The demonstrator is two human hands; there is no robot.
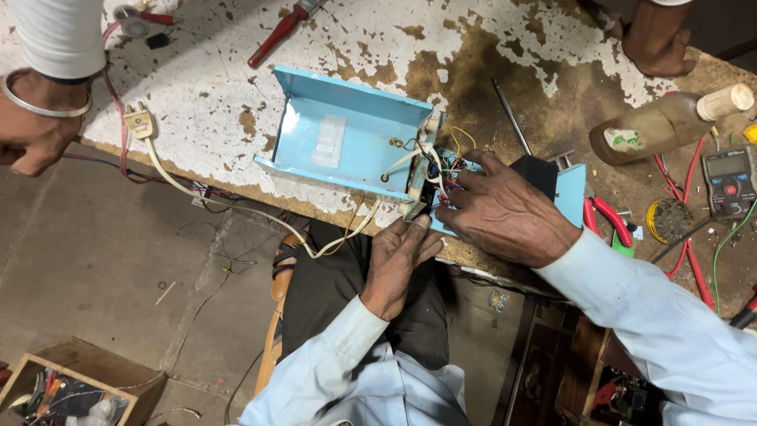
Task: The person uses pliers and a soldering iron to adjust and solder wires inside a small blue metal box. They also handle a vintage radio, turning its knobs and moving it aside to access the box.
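Observation:
A light-blue metal appliance casing (pixel 347 130) lies open at the edge of a worn workbench (pixel 489 71), with coloured wires (pixel 445 162) bunched at its right end. My right hand (pixel 505 209) rests fingers-down on that wired inner part, pressing it. My left hand (pixel 398 260) comes up from below the bench edge and grips the lower front of the same inner part. A cream power cord (pixel 236 209) runs from the casing to a plug (pixel 140 123) on the bench.
Another person's hand with a bangle (pixel 35 118) hangs at far left; another hand (pixel 658 39) rests top right. A red-handled screwdriver (pixel 276 35), brown bottle (pixel 670 122), multimeter (pixel 729 181), red pliers (pixel 611 221) and a thin metal rod (pixel 512 118) lie about. A box of parts (pixel 71 390) sits on the floor.

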